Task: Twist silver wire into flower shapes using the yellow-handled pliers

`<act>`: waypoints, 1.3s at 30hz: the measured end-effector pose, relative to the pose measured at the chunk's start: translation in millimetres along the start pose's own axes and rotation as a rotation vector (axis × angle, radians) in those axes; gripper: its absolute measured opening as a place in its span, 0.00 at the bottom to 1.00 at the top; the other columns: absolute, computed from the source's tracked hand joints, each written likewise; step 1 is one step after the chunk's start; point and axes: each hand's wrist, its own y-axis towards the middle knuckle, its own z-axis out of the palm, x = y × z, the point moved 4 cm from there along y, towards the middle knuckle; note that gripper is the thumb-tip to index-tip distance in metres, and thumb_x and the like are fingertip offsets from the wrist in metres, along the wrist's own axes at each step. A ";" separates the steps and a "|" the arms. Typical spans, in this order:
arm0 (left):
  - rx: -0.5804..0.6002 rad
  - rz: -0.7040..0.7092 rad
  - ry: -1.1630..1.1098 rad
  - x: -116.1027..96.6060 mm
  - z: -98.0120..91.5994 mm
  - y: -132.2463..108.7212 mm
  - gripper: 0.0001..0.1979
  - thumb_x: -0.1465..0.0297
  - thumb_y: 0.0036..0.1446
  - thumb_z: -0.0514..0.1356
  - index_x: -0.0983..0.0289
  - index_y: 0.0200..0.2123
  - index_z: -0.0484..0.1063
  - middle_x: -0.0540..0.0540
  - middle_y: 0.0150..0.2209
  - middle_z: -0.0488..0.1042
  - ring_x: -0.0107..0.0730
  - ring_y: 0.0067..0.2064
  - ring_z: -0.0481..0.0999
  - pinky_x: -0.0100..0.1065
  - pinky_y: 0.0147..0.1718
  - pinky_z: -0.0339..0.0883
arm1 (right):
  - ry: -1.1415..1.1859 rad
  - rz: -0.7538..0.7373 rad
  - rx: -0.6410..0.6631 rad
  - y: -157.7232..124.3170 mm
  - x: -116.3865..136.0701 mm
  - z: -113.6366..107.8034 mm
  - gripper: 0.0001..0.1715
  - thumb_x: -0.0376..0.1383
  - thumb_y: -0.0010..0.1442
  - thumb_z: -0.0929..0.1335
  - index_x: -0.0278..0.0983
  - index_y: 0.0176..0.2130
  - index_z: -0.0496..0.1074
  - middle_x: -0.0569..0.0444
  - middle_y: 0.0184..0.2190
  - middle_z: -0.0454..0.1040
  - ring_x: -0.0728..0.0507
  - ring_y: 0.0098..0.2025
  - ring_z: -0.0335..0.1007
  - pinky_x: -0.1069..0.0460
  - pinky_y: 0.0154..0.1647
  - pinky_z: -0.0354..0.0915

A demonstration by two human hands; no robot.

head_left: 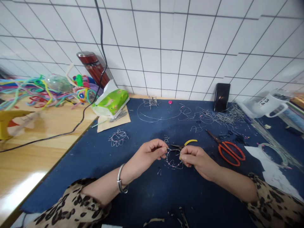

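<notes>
Between my two hands is a small wire ring (pixel 174 167) dotted with pinkish beads. My left hand (pixel 154 150) pinches it at its left side, thumb against the fingertips. On the right side my right hand (pixel 195 158) is also closed in a pinch on the ring. Just behind the ring lie pliers (pixel 190 141) with a yellow handle, partly hidden by my right hand. A small curl of wire (pixel 166 138) rests beyond my left fingertips. To the left sits another looped wire ring (pixel 118 138).
Red-handled scissors (pixel 231 154) lie to the right. Behind them are tangled wires (pixel 219 116), a phone (pixel 221 97) against the wall and a white mug (pixel 274 103). A green tissue pack (pixel 111 103), a thermos (pixel 93 68) and a yellow glue gun (pixel 11 123) stand left; a black cable (pixel 83 118) crosses there.
</notes>
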 end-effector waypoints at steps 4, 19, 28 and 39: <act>0.003 0.008 -0.024 0.0 -0.3 -0.7 0.09 0.66 0.58 0.55 0.66 0.36 0.69 0.52 0.29 0.70 0.27 0.31 0.69 0.31 0.31 0.62 | 0.019 -0.013 -0.009 -0.8 1.7 -0.9 0.09 0.39 0.53 0.68 0.35 0.29 0.69 0.59 0.22 0.62 0.52 0.24 0.54 0.54 0.27 0.52; 0.018 -0.037 0.000 1.4 1.8 -0.2 0.09 0.65 0.56 0.57 0.66 0.35 0.69 0.50 0.27 0.67 0.25 0.28 0.65 0.29 0.29 0.60 | 0.047 -0.031 0.001 -1.2 3.5 0.8 0.09 0.39 0.54 0.68 0.34 0.30 0.68 0.59 0.23 0.61 0.52 0.25 0.54 0.54 0.28 0.53; 0.001 -0.017 0.016 -3.5 -2.0 -2.5 0.10 0.63 0.56 0.57 0.65 0.33 0.69 0.46 0.22 0.61 0.22 0.23 0.58 0.27 0.23 0.54 | 0.107 -0.025 -0.041 0.2 2.4 -1.2 0.11 0.41 0.54 0.68 0.35 0.30 0.67 0.59 0.23 0.61 0.52 0.24 0.52 0.54 0.26 0.52; 0.038 -0.023 0.014 -1.0 -0.5 -1.0 0.09 0.64 0.56 0.57 0.66 0.33 0.68 0.46 0.23 0.62 0.21 0.23 0.59 0.27 0.24 0.55 | 0.122 -0.031 -0.037 0.7 0.5 -1.3 0.09 0.39 0.55 0.68 0.35 0.30 0.67 0.59 0.23 0.61 0.52 0.24 0.52 0.54 0.26 0.51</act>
